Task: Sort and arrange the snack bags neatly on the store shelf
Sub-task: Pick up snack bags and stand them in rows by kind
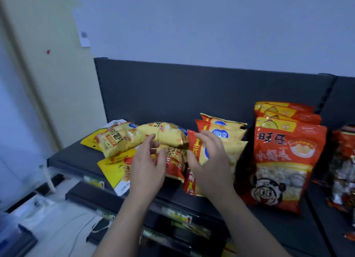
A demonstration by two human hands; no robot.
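Left hand (148, 160) released, fingers loose, reaching for the top yellow bag (165, 134), which lies flat on the jumbled heap (115, 139) just beyond it. No grip yet. Right hand (209, 160) spread, not clenched, over the front red-yellow bag (192, 143), probably propping it upright; contact unclear. 3 similar bags (224, 128) stand behind that hand. Tall red bags (288, 160) to its right already face forward on the shelf (63, 158).

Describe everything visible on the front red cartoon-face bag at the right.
The front red bag is glossy plastic, orange-red with a yellow top band, dark characters, a clear window showing pale round snacks and a cartoon face below. It stands upright on the dark shelf, against matching bags behind it.
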